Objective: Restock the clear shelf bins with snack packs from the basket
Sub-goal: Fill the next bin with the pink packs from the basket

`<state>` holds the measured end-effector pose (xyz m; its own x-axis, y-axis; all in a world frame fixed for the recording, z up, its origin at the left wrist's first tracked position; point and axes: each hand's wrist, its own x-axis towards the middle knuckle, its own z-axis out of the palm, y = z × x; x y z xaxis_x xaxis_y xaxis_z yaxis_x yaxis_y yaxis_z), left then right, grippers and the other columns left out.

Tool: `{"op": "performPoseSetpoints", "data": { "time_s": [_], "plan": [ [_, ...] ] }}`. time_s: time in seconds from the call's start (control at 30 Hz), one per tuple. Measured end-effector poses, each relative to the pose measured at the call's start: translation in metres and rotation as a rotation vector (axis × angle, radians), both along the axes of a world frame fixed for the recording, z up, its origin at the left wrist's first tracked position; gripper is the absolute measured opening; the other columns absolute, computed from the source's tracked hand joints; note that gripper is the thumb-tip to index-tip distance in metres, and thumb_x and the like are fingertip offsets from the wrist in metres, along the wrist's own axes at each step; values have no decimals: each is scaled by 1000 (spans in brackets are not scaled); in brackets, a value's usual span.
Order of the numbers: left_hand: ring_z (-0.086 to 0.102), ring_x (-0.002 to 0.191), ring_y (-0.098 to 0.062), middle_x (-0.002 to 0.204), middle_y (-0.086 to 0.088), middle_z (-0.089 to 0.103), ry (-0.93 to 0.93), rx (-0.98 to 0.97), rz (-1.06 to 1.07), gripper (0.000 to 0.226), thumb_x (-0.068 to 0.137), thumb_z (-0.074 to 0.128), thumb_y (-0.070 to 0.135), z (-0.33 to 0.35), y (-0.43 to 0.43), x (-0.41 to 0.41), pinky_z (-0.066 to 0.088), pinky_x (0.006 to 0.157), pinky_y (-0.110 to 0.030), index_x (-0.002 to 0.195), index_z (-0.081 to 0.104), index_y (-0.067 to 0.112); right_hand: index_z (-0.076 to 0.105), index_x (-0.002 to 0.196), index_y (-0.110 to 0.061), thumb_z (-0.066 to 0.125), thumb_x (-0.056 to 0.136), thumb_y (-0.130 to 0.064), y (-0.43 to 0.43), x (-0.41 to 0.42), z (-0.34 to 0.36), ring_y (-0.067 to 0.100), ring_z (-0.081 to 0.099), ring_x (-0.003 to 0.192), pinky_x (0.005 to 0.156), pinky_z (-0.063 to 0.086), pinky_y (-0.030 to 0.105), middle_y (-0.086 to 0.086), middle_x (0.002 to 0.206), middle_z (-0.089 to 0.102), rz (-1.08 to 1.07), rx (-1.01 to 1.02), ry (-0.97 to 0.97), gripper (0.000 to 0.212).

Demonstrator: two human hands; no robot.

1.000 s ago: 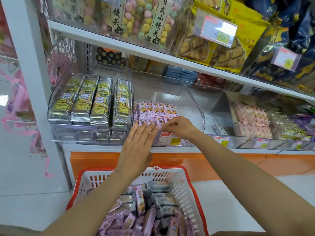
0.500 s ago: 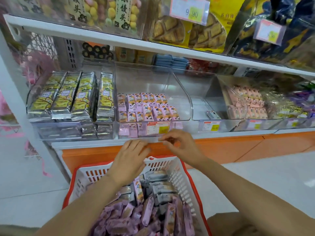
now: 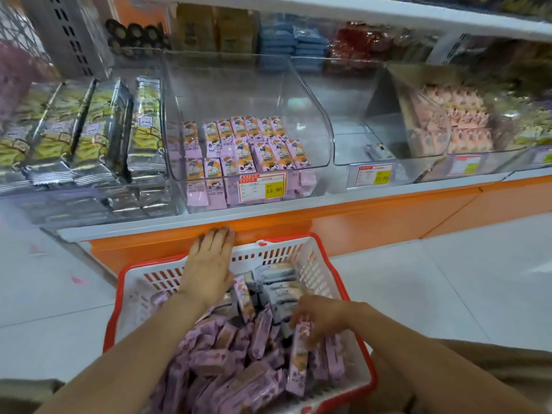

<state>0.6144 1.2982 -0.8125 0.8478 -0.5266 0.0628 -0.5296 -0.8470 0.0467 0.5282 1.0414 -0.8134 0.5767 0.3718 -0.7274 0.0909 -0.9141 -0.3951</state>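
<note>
Down in the basket (image 3: 317,265), the right hand (image 3: 321,319) is gripping 1 snack pack (image 3: 298,363); the left hand (image 3: 209,264) is hovering flat, released. The clear bin (image 3: 239,85) is sitting partly filled, with many packs waiting.

Light: we see bright, even shop light with only soft shadows.
Glare: we catch pale reflections on the clear bin (image 3: 301,100) walls.
Blur: far-right packs (image 3: 457,121) smear.
Edges: the upper shelf (image 3: 388,13) bends.

Left hand (image 3: 209,262) flat, outstretched, right hand (image 3: 321,319) gripping pack (image 3: 298,363)
</note>
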Motion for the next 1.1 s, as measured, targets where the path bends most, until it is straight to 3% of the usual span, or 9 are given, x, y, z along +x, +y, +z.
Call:
{"op": "performPoseSetpoints", "data": {
  "time_s": [0.23, 0.4, 0.5, 0.6, 0.67, 0.73, 0.83, 0.97, 1.1],
  "plan": [
    [54, 119, -40, 133, -20, 55, -12, -51, -3, 94, 55, 85, 20, -3, 0, -1, 46, 100, -55, 139, 50, -4, 64, 120, -20, 77, 81, -20, -9, -3, -10, 21, 48, 106, 90, 43, 32, -2, 112, 45, 22, 26, -78, 41],
    [53, 115, -33, 128, -14, 57, 50, -198, -40, 79, 77, 75, 14, 7, -1, -4, 48, 93, -47, 147, 41, 1, 63, 114, -26, 78, 82, -29, -12, 9, 23, 1, 49, 87, 75, 41, 17, -15, 102, 51, -139, 178, -53, 35],
    [55, 113, -22, 126, -2, 57, 358, -391, -138, 45, 97, 57, 18, 25, -14, -14, 44, 98, -34, 141, 52, 14, 65, 107, -28, 80, 81, -22, -9, 19, 53, 3, 57, 90, 83, 51, 26, -13, 104, 56, -265, 336, -36, 30],
    [60, 88, -5, 97, 16, 65, 884, -614, -112, 17, 102, 54, 27, 48, -32, -29, 45, 78, -20, 110, 68, 26, 67, 107, -29, 79, 81, -12, -6, 29, 81, 20, 61, 100, 91, 54, 40, 0, 110, 60, -357, 484, -45, 33],
    [62, 84, -2, 88, 17, 67, 1010, -751, -101, 8, 99, 60, 27, 59, -38, -34, 45, 76, -17, 100, 68, 26, 65, 113, -24, 77, 81, -6, -4, 35, 99, 24, 62, 102, 93, 53, 45, 0, 111, 62, -405, 565, -73, 39],
    [64, 80, -7, 88, 8, 70, 1006, -884, -89, 9, 95, 65, 22, 67, -38, -32, 48, 73, -20, 102, 71, 19, 59, 122, -18, 75, 82, 1, -2, 38, 113, 25, 62, 96, 91, 54, 45, 0, 117, 62, -465, 665, -89, 47],
    [63, 64, -11, 71, 1, 68, 998, -1025, -57, 10, 94, 66, 11, 85, -36, -29, 52, 66, -25, 85, 70, 14, 50, 132, -18, 74, 80, 5, 4, 35, 133, 16, 62, 89, 84, 55, 32, 6, 128, 58, -580, 780, -176, 61],
    [65, 54, -16, 65, -8, 66, 915, -1297, 89, 8, 89, 68, 2, 116, -38, -30, 56, 57, -26, 86, 60, 2, 48, 121, -15, 82, 73, -11, 18, 29, 150, 13, 60, 88, 82, 51, 29, 8, 107, 57, -636, 899, -370, 59],
    [65, 52, -23, 61, -10, 66, 751, -1526, 229, 17, 87, 70, 2, 140, -44, -33, 58, 64, -39, 84, 54, 0, 43, 110, -4, 79, 77, -2, 26, 26, 163, 12, 53, 81, 72, 49, 24, 6, 93, 54, -516, 894, -433, 49]
  ]
}}
